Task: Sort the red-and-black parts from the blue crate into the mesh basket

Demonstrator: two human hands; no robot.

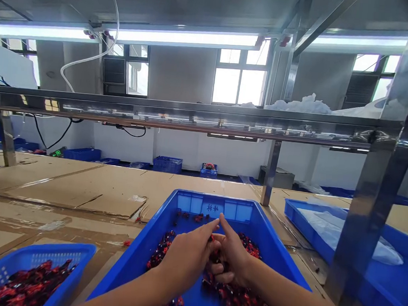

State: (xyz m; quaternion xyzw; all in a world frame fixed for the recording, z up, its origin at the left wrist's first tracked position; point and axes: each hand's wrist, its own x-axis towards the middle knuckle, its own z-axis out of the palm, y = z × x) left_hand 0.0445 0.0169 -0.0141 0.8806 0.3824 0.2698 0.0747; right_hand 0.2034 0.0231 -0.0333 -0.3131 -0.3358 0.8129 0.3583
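Over the blue plastic tray [214, 196], the left hand [186, 260] seems clenched on a red-wrapped sweet [212, 238], its long axis unclear; the right hand [231, 259] is half-curled, its grip unreadable, forefinger pointing at the far edge.

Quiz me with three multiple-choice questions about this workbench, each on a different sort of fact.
1. Where are the left hand and right hand?
A. On the cardboard
B. Inside the blue plastic tray
C. In the slotted basket

2. What colour are the small pieces in that tray?
A. Green
B. White
C. Red and dark

3. What do the hands wear?
A. Rubber gloves
B. Nothing
C. Cotton gloves

1: B, both hands reach down between the tray's walls.
2: C, the heap shows red and dark.
3: B, no glove covers either hand.
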